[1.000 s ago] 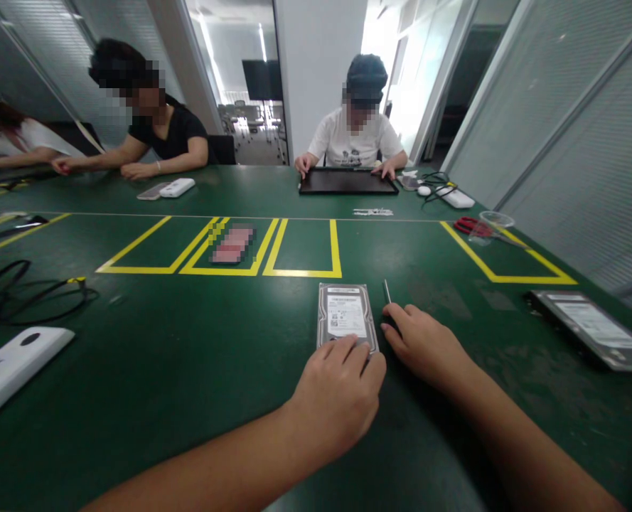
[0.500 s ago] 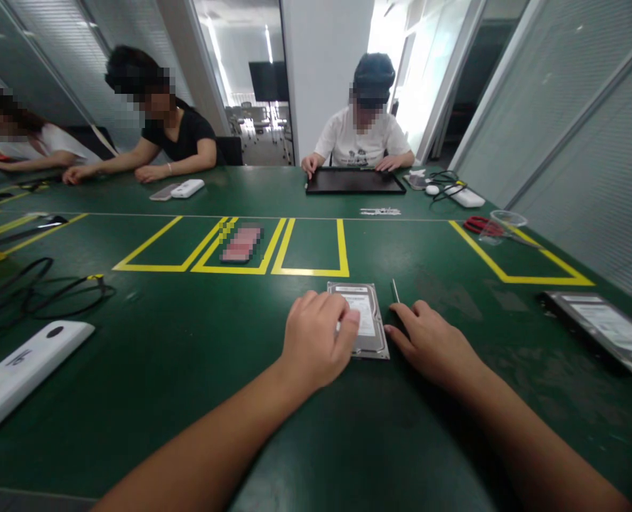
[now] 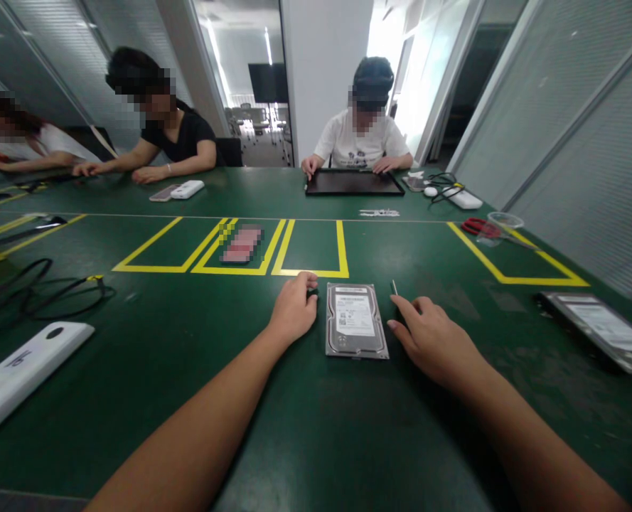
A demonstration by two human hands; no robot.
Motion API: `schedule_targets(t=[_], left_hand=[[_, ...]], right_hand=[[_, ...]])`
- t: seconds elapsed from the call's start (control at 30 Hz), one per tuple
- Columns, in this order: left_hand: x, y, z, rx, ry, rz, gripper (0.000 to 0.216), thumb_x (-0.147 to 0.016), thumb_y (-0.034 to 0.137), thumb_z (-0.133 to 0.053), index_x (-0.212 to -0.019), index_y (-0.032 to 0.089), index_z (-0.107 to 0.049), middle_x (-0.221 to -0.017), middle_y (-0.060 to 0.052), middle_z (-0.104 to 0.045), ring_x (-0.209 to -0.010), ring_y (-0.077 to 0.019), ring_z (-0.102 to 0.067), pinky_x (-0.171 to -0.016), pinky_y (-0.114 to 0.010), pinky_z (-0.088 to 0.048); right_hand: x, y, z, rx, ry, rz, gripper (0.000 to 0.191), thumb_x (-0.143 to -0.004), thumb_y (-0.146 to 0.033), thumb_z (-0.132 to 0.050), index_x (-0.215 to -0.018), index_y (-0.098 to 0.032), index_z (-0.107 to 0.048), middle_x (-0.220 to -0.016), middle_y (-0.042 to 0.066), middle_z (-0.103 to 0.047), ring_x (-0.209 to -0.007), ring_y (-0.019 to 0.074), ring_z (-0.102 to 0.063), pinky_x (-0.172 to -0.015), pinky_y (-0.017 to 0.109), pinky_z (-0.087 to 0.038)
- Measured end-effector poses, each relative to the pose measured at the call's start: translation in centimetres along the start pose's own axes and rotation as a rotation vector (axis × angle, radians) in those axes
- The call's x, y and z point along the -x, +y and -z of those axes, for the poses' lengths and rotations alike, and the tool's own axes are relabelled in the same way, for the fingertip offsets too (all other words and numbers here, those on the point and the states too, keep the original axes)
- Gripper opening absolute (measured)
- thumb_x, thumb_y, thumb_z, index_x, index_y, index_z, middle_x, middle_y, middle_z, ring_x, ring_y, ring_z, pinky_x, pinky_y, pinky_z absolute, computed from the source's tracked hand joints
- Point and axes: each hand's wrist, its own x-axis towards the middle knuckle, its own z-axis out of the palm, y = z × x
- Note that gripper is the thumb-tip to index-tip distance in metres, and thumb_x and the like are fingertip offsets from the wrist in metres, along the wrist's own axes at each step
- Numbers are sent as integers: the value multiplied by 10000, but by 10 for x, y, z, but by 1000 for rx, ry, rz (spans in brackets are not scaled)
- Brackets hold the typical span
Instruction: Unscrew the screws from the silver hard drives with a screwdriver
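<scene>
A silver hard drive lies label up on the green table, between my hands. My left hand rests just left of it, with fingertips curled and pinched near a small dark thing at the drive's far left corner; I cannot make out what it is. My right hand lies right of the drive with its fingers stretched fairly flat over the handle of a thin screwdriver. Only the metal tip shows beyond the fingers.
A second hard drive lies at the right, a white device and black cables at the left. Yellow tape boxes lie beyond, with red scissors far right. A person opposite touches a black tray; two more people sit far left.
My left hand has come off the drive's near end, crossed over its top and gone to its far left corner. The drive's label is uncovered. My right hand has barely moved.
</scene>
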Motion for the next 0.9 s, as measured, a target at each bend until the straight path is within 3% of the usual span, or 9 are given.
schedule_targets(t=[0.17,0.33,0.43,0.57,0.7,0.9], left_hand=[[-3,3,0,13,-126,-67,449,-817,59,-553,-1238,204,-499,-1292,-87,-633,-1251,-272,-537,-1056,-496,-411],[-2,4,5,57,-243,-129,604,-818,66,-517,-1384,244,-404,-1415,-72,-568,-1341,-267,-490,-1088,-510,-366],[-2,3,7,88,-265,-133,649,-818,100,-533,-1425,240,-353,-1396,-84,-583,-1319,-273,-515,-1093,-502,-357],[-4,1,8,125,-251,-121,648,-791,141,-568,-1400,226,-365,-1335,-88,-612,-1229,-290,-570,-1063,-499,-375],[-6,-1,12,192,-263,-129,688,-741,172,-633,-1373,200,-364,-1249,-80,-635,-1160,-268,-590,-1035,-439,-406],[-11,-12,20,286,-340,-131,706,-693,172,-659,-1349,185,-399,-1130,-64,-630,-1083,-243,-601,-995,-406,-430]], right_hand=[[1,-10,10,24,164,34,537,-998,-416,-366,-1469,-167,-435,-1205,184,-546,-1025,309,-520,-902,460,-474],[5,-28,16,-282,157,130,583,-998,-430,-368,-1504,-140,-350,-1388,183,-464,-1266,312,-455,-1071,478,-412],[4,-33,18,-496,143,152,628,-993,-455,-382,-1531,-151,-267,-1521,166,-352,-1385,294,-381,-1129,471,-377],[1,-36,18,-642,83,106,672,-964,-474,-446,-1530,-158,-268,-1533,161,-363,-1358,294,-435,-1105,468,-415],[0,-44,14,-618,34,126,753,-906,-449,-536,-1535,-137,-262,-1531,177,-355,-1401,295,-380,-1166,477,-334],[0,-61,12,-533,-11,76,867,-848,-502,-588,-1560,-190,-204,-1564,197,-250,-1399,353,-376,-1116,522,-368]])
